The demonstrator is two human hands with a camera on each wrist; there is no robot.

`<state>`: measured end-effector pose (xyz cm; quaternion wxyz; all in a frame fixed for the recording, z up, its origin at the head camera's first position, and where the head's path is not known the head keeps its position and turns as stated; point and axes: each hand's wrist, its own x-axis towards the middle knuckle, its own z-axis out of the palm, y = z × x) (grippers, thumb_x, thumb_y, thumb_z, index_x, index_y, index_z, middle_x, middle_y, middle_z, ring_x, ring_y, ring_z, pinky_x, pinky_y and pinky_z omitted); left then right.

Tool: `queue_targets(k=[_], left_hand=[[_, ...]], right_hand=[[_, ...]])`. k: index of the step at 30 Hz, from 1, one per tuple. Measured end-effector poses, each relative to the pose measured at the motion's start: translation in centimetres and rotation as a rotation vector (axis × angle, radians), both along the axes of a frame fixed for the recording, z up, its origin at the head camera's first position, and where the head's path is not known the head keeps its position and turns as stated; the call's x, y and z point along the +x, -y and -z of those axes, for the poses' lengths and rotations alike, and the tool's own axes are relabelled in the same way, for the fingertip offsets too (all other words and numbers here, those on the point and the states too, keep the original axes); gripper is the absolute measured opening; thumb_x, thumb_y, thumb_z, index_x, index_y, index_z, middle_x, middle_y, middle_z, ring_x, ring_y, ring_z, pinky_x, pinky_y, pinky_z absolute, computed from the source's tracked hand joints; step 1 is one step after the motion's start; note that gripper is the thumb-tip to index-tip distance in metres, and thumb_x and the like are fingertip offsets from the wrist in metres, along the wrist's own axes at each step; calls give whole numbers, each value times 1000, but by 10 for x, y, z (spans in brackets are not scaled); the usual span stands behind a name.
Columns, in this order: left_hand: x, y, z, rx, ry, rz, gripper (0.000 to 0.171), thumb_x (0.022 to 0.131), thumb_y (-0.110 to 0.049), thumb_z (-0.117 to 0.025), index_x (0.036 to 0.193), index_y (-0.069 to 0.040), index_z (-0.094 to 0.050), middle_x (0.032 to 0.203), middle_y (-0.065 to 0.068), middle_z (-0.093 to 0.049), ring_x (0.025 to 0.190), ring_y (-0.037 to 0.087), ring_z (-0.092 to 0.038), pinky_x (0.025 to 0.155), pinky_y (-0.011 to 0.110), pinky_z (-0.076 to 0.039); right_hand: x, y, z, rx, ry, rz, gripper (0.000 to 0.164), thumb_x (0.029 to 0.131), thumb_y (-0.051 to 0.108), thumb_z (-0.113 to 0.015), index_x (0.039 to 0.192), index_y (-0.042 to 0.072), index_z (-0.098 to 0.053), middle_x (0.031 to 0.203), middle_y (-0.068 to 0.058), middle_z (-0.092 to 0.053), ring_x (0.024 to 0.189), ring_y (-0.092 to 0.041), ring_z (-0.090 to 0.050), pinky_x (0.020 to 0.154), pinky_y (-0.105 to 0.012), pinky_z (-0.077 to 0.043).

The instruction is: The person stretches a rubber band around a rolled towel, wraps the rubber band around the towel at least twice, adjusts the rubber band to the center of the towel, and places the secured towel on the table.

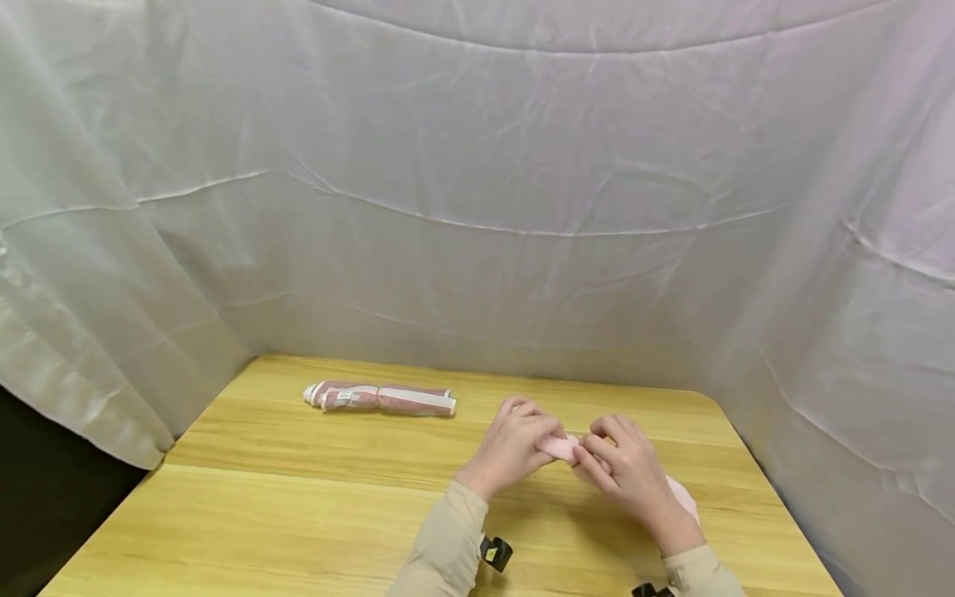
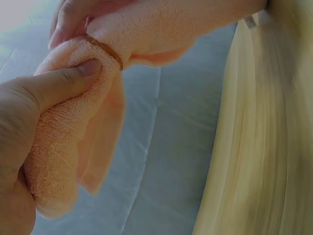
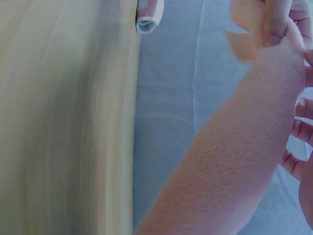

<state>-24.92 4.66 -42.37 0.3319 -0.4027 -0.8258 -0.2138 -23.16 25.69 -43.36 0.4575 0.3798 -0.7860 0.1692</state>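
Note:
A rolled pink towel (image 1: 558, 448) is held up between both hands over the right part of the table. My left hand (image 1: 513, 444) grips one end of it, and the left wrist view shows the thumb (image 2: 73, 81) pressed along the terry cloth. A thin brown band (image 2: 105, 51) circles the roll just beyond that thumb. My right hand (image 1: 630, 473) pinches the towel close to the band, its fingers (image 3: 303, 129) curled along one side. Past the right wrist, the towel's other end sticks out in the head view. A loose flap hangs below the band.
Another rolled towel (image 1: 380, 399), dusty pink with white stripes and tied round its middle, lies at the back left of the wooden table (image 1: 283, 514). Grey-white curtains (image 1: 477, 274) hang around the back and sides. A black wrist mount (image 1: 496, 553) sits below the left sleeve.

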Motion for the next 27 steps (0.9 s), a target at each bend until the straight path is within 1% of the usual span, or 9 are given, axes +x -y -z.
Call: queue_targets(k=[3, 6, 9, 12, 16, 18, 21, 24, 27], left_hand=[[-2, 5, 2, 38, 58, -41, 22, 76, -32, -81, 90, -21, -67, 89, -11, -72, 93, 8, -63, 100, 35, -43], [-3, 11, 4, 81, 113, -87, 25, 74, -29, -82, 92, -20, -67, 89, -10, -73, 92, 8, -63, 100, 35, -43], [-3, 14, 3, 95, 140, -92, 27, 73, -25, -83, 94, -21, -67, 91, -10, -74, 92, 8, -63, 101, 36, -42], [-4, 14, 3, 90, 139, -76, 26, 74, -23, -82, 95, -22, -67, 94, -10, -74, 94, 9, -62, 101, 37, -41], [-4, 12, 2, 86, 109, -63, 23, 74, -19, -81, 92, -22, -67, 94, -11, -74, 95, 9, -61, 102, 38, -40], [-5, 11, 1, 91, 67, -55, 23, 73, -18, -82, 90, -22, -66, 94, -11, -74, 95, 9, -62, 102, 38, -40], [-6, 10, 1, 108, -11, -49, 25, 72, -19, -83, 89, -22, -65, 93, -11, -74, 94, 10, -62, 100, 39, -42], [-8, 7, 1, 129, -86, -67, 25, 71, -20, -84, 87, -22, -65, 93, -11, -74, 91, 9, -61, 97, 38, -43], [-9, 5, 2, 121, -105, -95, 24, 73, -21, -82, 89, -23, -65, 95, -11, -73, 92, 8, -61, 96, 36, -43]], right_hand=[[1, -2, 1, -39, 83, -35, 29, 98, 38, -55, 90, 15, -71, 91, 0, -61, 84, -17, -52, 74, -30, -42], [4, -4, 4, -85, 188, -62, 20, 90, 30, -67, 103, 15, -71, 100, 1, -63, 93, -15, -53, 83, -23, -42], [6, -6, 7, -106, 245, -70, 28, 84, 19, -73, 111, 14, -70, 107, 0, -63, 100, -14, -54, 92, -16, -40], [5, -5, 10, -122, 263, -81, 33, 83, 10, -72, 115, 11, -68, 111, -2, -65, 104, -14, -56, 99, -12, -38], [5, -3, 10, -147, 330, -80, 41, 83, 0, -67, 123, 8, -63, 112, -4, -67, 105, -14, -58, 99, -11, -39], [7, -2, 9, -153, 382, -72, 47, 84, -2, -68, 128, 9, -59, 111, -4, -67, 103, -12, -59, 95, -13, -43], [9, 0, 9, -164, 454, -47, 57, 81, 2, -74, 133, 13, -56, 108, 0, -66, 98, -9, -60, 88, -13, -45], [8, 2, 11, -176, 459, -35, 62, 75, 5, -81, 132, 12, -57, 106, 0, -66, 95, -9, -60, 86, -10, -44], [6, 5, 11, -171, 416, -10, 63, 70, 4, -83, 128, 7, -58, 103, -2, -67, 92, -9, -60, 82, -10, -45]])
